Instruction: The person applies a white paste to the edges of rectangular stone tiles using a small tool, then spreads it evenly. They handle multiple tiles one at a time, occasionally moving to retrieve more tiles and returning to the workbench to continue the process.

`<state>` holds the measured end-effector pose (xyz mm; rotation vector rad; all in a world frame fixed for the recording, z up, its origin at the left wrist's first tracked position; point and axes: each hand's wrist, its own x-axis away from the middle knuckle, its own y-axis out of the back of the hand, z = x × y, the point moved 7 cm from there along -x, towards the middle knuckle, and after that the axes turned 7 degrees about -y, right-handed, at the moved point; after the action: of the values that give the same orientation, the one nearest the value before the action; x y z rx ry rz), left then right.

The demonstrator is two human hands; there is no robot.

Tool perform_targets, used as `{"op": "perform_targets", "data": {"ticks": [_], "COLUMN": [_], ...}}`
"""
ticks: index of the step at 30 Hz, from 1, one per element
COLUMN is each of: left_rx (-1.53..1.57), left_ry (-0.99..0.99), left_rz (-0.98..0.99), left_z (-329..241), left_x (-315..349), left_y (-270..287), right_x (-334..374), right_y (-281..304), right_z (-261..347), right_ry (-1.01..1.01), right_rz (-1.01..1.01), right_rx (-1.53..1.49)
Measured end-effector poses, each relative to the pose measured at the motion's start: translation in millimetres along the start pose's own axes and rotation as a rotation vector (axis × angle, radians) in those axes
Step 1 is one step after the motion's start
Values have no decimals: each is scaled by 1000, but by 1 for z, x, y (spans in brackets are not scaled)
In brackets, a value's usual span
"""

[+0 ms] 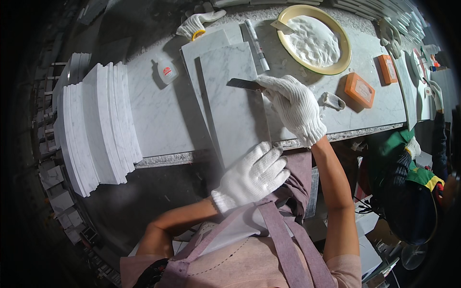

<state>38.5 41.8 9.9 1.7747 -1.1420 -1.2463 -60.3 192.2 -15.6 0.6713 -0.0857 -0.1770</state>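
Note:
In its white knitted glove, my right hand (294,106) is closed around a short flat scraper blade (243,85). The dark blade is over the upper face of a grey-white marble tile (232,72). My left hand (253,180), gloved too, lies with fingers stretched out at the tile's near right end, which juts past the table's front edge; its thumb is hidden. A second marble tile (192,54) shows beneath, turned slightly. To the right of the tiles' far end lies a white marker pen (256,44).
Stacked marble slabs (91,125) stand on the left, near a small glue bottle (164,72). A yellow basin (346,45) of white powder sits at the back. Orange boxes (360,90) and a spare glove (201,23) lie on the table (168,139). Another person (408,182) is at right.

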Motion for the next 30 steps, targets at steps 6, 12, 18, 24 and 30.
{"op": "perform_targets", "data": {"ticks": [6, 12, 18, 24, 30], "left_rx": [4, -1, -49, -38, -56], "left_ry": [8, 30, -27, -18, -12], "left_rz": [-21, -66, -5, 1, 51], "left_z": [0, 0, -2, -3, 0], "left_x": [1, 3, 2, 4, 9], "left_y": [-3, 1, -3, -2, -10], "right_x": [5, 13, 2, 24, 14], "right_y": [3, 4, -2, -6, -1], "right_z": [9, 12, 5, 0, 7], "right_ry": [102, 87, 21, -13, 54], "right_rz": [-105, -66, -4, 76, 11], "right_rx": [38, 103, 1, 14, -45]}}
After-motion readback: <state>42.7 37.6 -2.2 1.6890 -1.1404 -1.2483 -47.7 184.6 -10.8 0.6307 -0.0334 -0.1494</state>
